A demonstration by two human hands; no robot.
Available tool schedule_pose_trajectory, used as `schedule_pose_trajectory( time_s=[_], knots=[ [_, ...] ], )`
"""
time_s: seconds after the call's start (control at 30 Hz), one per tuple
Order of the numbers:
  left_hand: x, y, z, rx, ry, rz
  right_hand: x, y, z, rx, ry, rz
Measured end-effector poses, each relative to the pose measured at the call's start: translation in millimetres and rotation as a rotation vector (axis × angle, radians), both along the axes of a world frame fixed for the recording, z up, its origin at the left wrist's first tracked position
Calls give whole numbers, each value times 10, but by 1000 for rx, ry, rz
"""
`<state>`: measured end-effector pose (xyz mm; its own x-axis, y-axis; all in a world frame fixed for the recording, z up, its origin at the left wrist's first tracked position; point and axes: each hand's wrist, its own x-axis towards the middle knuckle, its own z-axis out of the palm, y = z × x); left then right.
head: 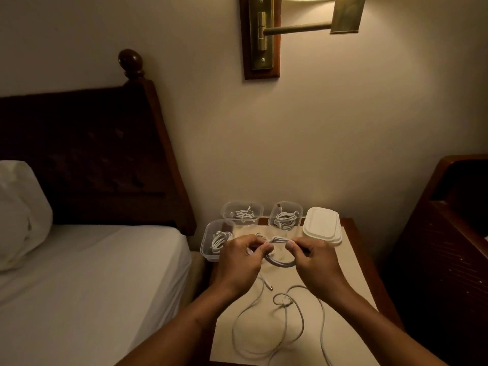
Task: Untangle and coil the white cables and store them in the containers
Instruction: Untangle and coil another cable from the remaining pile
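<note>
Over the nightstand, my left hand and my right hand both pinch a small coil of white cable held between them. The loose tail of white cable trails down onto the cloth in wide loops, with one plug end lying near the middle. Three clear plastic containers each hold a coiled white cable: one at the back left, one at the back middle, and one at the left edge.
A stack of white lids sits at the back right of the nightstand. A bed with a pillow lies close on the left. A dark wooden cabinet stands on the right. A brass wall lamp hangs above.
</note>
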<state>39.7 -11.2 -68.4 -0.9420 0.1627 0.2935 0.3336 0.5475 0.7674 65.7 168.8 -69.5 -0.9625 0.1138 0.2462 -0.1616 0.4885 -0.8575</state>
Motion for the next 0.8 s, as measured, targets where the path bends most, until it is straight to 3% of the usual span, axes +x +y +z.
schedule_pose_trajectory(
  time_s=[0.1, 0.23, 0.33, 0.4, 0.57, 0.8],
  knots=[
    [-142, -26, -353, 18, -67, 17, -194, -152, -194, 17, -27, -17],
    [-286, -89, -708, -13, -20, 88, -418, -270, -414, 58, -76, -8],
    [-333, -201, -970, -156, 39, 131, -578, -285, -545, 83, -104, -26],
    [-334, -302, -1183, -357, 39, 133, -700, -259, -589, 58, -121, -74],
    [-305, -460, -1733, -726, -129, -48, -1126, -249, -598, 22, -175, -165],
    [-307, -433, -1843, -753, -138, -74, -2101, -430, -657, 8, -231, -169]
  ],
)
